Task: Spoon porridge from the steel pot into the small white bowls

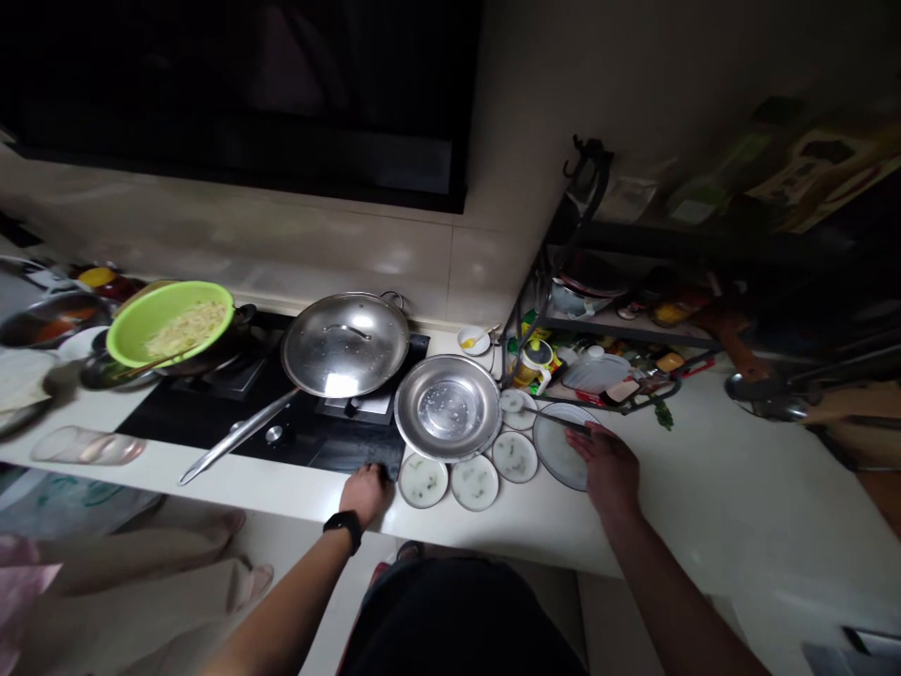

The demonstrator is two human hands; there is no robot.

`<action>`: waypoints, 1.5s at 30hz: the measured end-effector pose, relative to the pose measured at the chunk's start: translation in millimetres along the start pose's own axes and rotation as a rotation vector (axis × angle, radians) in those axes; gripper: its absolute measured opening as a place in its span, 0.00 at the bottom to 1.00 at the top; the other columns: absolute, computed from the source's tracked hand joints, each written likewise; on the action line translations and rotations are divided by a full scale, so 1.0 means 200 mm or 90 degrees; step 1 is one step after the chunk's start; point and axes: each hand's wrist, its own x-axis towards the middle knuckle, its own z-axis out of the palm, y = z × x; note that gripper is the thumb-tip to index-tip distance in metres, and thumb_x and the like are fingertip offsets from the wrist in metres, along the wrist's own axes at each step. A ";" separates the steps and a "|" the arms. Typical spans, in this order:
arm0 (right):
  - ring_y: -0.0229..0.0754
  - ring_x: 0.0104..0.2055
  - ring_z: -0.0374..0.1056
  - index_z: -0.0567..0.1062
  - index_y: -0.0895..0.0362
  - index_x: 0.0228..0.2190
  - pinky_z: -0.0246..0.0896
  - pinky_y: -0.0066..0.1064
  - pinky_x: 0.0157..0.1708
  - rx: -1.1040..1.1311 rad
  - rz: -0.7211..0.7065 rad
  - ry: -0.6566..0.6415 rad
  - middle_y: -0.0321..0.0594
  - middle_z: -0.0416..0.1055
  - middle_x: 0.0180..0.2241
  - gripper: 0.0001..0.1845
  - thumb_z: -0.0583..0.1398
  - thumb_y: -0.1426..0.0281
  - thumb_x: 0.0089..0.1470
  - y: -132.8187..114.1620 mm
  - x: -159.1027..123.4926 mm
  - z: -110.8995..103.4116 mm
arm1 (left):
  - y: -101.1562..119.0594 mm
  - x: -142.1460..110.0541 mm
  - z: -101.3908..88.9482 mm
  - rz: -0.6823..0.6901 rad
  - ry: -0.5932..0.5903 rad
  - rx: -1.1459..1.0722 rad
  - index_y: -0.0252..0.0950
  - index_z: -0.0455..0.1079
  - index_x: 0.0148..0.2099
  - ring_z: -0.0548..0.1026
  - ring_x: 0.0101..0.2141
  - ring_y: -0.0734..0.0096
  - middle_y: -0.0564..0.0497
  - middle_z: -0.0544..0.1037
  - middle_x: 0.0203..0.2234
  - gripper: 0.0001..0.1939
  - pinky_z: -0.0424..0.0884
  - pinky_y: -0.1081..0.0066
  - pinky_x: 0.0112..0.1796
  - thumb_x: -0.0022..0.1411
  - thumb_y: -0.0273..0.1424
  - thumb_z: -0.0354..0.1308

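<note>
My left hand, with a black band on its wrist, rests on the cooktop's front right edge, fingers curled; what lies under them is hidden. My right hand grips a thin dark utensil, perhaps chopsticks, over a large round plate. The utensil's tip points left, towards a small dish of pale liquid. Three similar dishes hold whitish liquid with green bits: a left one, a middle one and a right one. Behind them stands a wide steel basin with droplets inside.
A lidded steel pan sits on the black cooktop, its long handle jutting over the front edge. Left is a green bowl of pale shreds. A glass lies near the edge. A rack stands right; another person's legs show lower left.
</note>
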 end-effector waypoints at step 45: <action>0.48 0.29 0.79 0.74 0.58 0.31 0.77 0.43 0.36 -0.082 0.015 0.045 0.39 0.78 0.26 0.18 0.68 0.57 0.46 0.26 0.16 -0.02 | 0.03 0.19 -0.08 0.077 -0.157 -0.041 0.33 0.74 0.47 0.78 0.49 0.50 0.35 0.78 0.49 0.17 0.70 0.61 0.48 0.58 0.38 0.61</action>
